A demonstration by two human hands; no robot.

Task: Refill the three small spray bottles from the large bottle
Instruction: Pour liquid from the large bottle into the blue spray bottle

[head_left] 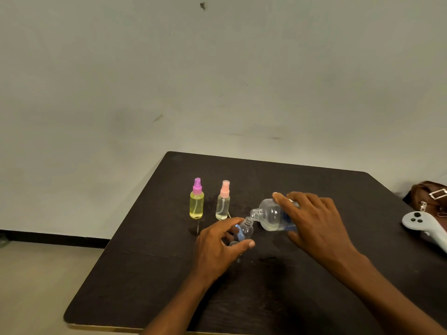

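Nearest me, on the dark worktop [145, 286], the left hand [217, 247] gripped the uncapped small bottle [246, 231], with the fingers [231, 223] and thumb curled round its body and the neck tilted up to the right. Just beyond, the right hand [319, 223] held the large bottle [272, 213] tipped almost onto its side, its fingers wrapped over the top. The large bottle's open mouth sat right at the small bottle's mouth, though I could not tell whether the rims touched or whether liquid was running. A shallow pool lay along the big bottle's lower side. I judged this the last fill, since the yellow bottle [196, 205] with a purple sprayer and the clear bottle [223, 206] with a pink sprayer stood capped and upright side by side farther back, both holding liquid. The narrow neck was the risk as I saw it. A small drift of either hand, or too steep a tip, would send liquid down the outside onto the worktop, where darker blotches showed near the bottles. Overfilling worried me too, as the fingers hid much of the small bottle's level. At far right a white controller [420, 223] lay beside a brown bag [428, 194].
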